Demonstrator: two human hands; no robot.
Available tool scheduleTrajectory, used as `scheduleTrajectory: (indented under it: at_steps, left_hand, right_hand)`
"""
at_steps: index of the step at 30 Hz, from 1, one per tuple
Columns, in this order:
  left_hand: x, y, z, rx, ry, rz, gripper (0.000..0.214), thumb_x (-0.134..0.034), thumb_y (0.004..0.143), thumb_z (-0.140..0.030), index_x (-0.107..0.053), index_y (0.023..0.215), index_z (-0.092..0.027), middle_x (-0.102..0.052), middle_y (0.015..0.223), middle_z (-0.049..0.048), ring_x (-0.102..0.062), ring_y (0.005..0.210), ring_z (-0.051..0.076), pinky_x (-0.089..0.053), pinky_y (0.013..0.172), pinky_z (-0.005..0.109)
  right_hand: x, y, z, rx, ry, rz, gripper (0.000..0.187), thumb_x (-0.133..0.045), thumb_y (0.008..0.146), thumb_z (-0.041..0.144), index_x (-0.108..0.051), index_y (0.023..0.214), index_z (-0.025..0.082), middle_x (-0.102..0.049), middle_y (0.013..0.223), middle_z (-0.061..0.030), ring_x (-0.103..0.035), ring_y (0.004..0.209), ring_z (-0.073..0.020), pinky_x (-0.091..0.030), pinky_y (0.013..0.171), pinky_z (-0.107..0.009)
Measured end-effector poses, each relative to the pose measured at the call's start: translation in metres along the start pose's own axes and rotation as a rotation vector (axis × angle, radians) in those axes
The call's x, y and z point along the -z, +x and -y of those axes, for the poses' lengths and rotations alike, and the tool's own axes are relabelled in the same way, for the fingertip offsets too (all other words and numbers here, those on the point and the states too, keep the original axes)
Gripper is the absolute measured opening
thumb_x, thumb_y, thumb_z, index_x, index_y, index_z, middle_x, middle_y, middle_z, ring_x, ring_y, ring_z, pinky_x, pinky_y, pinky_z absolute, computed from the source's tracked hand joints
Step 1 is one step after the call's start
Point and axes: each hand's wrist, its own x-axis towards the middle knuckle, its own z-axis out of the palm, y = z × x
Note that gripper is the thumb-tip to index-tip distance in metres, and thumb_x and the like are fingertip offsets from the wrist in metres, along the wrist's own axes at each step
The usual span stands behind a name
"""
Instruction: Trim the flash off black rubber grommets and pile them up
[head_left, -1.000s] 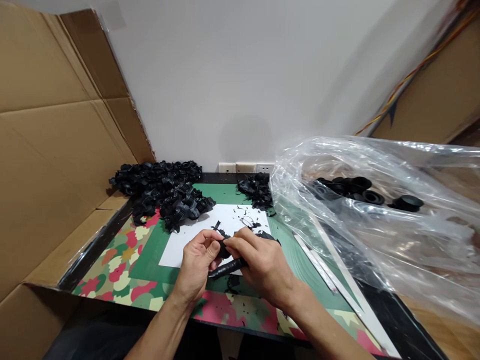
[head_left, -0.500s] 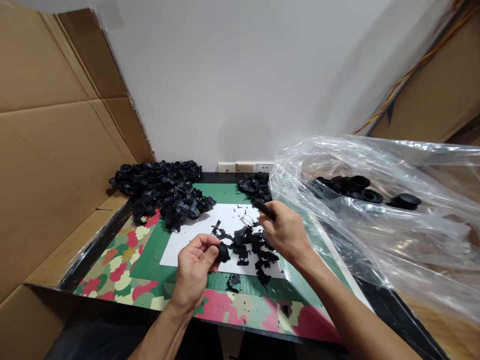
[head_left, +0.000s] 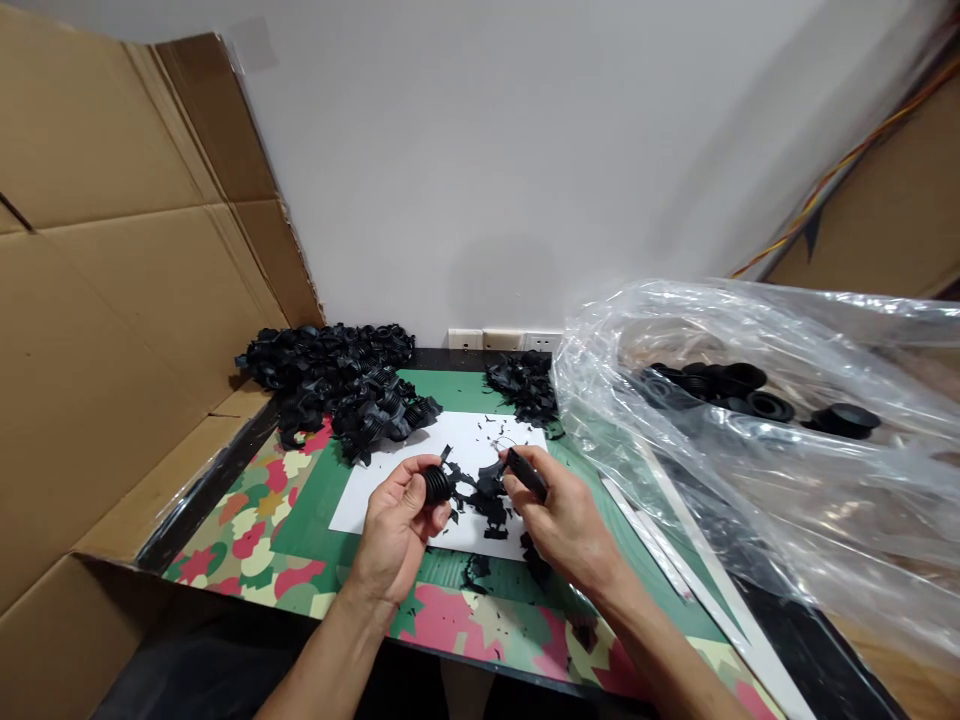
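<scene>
Near, one patterned cover [head_left: 247,540] is lying under one green mat [head_left: 307,520], one white sheet [head_left: 352,505] on top, with one carton [head_left: 112,300] walling the left side. Over the sheet, the left hand [head_left: 397,510] is pinching one ribbed part [head_left: 437,485]; just right of it, the right hand [head_left: 559,505] is gripping one black tool [head_left: 528,474] and hiding some scraps [head_left: 491,490], too jumbled for counting. One clear bag [head_left: 825,490] is covering the mat's far right corner, holding several black parts [head_left: 847,418]. Farther, two dark piles, left [head_left: 330,380] and right [head_left: 525,385], are sitting before three sockets [head_left: 502,341] along the pale wall [head_left: 450,150].
</scene>
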Motion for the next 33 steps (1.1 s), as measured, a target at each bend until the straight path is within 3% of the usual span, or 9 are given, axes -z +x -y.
scheduleTrajectory:
  at_steps: [7,11,14,18,20,22,25,28,33]
  left_hand:
    - [-0.005,0.001,0.004,0.068,-0.063,-0.009,0.046,-0.083,0.058,-0.038,-0.06,0.091,-0.015,-0.062,0.073,0.0013,-0.054,0.049,0.008,-0.039,0.046,0.018]
    - [-0.005,0.001,0.007,0.056,0.085,0.04,0.045,-0.076,0.065,-0.048,-0.061,0.093,-0.016,-0.059,0.062,-0.0001,-0.051,0.042,0.01,-0.032,0.038,0.018]
    - [0.0,0.002,0.004,-0.116,0.331,-0.003,0.039,-0.073,0.07,-0.046,-0.067,0.096,-0.017,-0.054,0.053,-0.0025,-0.048,0.043,0.01,-0.033,0.041,0.018]
    - [0.005,0.001,-0.007,-0.355,0.517,0.038,0.029,-0.073,0.072,-0.035,-0.074,0.097,-0.019,-0.067,0.09,0.0064,-0.051,0.055,0.01,-0.041,0.051,0.02]
    - [0.005,0.001,-0.01,-0.286,0.545,0.144,0.027,-0.073,0.072,-0.033,-0.075,0.095,-0.018,-0.068,0.089,0.007,-0.05,0.053,0.009,-0.04,0.048,0.02]
    - [0.004,0.001,-0.01,-0.165,0.523,0.2,0.029,-0.075,0.07,-0.033,-0.074,0.093,-0.016,-0.067,0.072,0.0049,-0.051,0.05,0.01,-0.038,0.044,0.019]
    - [0.004,0.003,-0.007,-0.008,0.399,0.149,0.037,-0.079,0.063,-0.037,-0.071,0.089,-0.012,-0.06,0.053,0.0008,-0.051,0.041,0.009,-0.034,0.037,0.017]
    - [0.005,0.006,-0.003,0.098,0.234,0.034,0.041,-0.081,0.059,-0.041,-0.066,0.083,-0.011,-0.055,0.047,-0.0019,-0.046,0.033,0.007,-0.025,0.029,0.014]
    - [0.003,0.009,0.0,0.202,0.066,-0.026,0.032,-0.079,0.063,-0.034,-0.059,0.075,-0.012,-0.055,0.052,-0.0027,-0.045,0.031,0.005,-0.021,0.025,0.012]
  right_hand:
    - [-0.024,-0.009,0.016,-0.141,0.322,0.136,0.021,-0.057,0.079,0.037,-0.063,0.084,0.017,-0.065,0.075,-0.004,-0.059,0.067,-0.0185,-0.046,0.058,-0.029]
    - [-0.031,-0.005,0.021,-0.14,0.44,0.249,0.02,-0.052,0.082,0.035,-0.053,0.07,0.02,-0.057,0.057,0.0009,-0.053,0.055,-0.0154,-0.044,0.056,-0.028]
    - [-0.028,0.0,0.02,-0.175,0.41,0.238,0.023,-0.054,0.078,0.036,-0.049,0.063,0.02,-0.048,0.053,0.004,-0.044,0.05,-0.0124,-0.038,0.051,-0.026]
    - [-0.022,0.003,0.017,-0.242,0.434,0.283,0.021,-0.058,0.073,0.034,-0.05,0.061,0.019,-0.043,0.054,0.0051,-0.037,0.05,-0.01,-0.032,0.049,-0.024]
    - [-0.023,0.004,0.017,-0.276,0.487,0.326,0.021,-0.059,0.071,0.035,-0.051,0.061,0.018,-0.044,0.054,0.0049,-0.035,0.048,-0.0091,-0.029,0.046,-0.023]
    - [-0.024,0.005,0.016,-0.337,0.535,0.356,0.026,-0.061,0.07,0.039,-0.051,0.06,0.018,-0.044,0.052,0.0049,-0.033,0.045,-0.0082,-0.026,0.043,-0.022]
    - [-0.027,0.005,0.013,-0.398,0.542,0.305,0.03,-0.061,0.071,0.044,-0.052,0.061,0.018,-0.044,0.051,0.0047,-0.033,0.043,-0.0078,-0.026,0.04,-0.022]
    - [-0.029,0.001,0.01,-0.29,0.464,0.125,0.023,-0.063,0.073,0.039,-0.06,0.072,0.016,-0.055,0.063,0.0003,-0.045,0.05,-0.0109,-0.037,0.046,-0.024]
    - [-0.033,-0.01,0.011,0.115,0.307,-0.045,0.019,-0.063,0.076,0.021,-0.067,0.095,0.021,-0.064,0.092,-0.0065,-0.061,0.084,-0.0206,-0.051,0.071,-0.033]
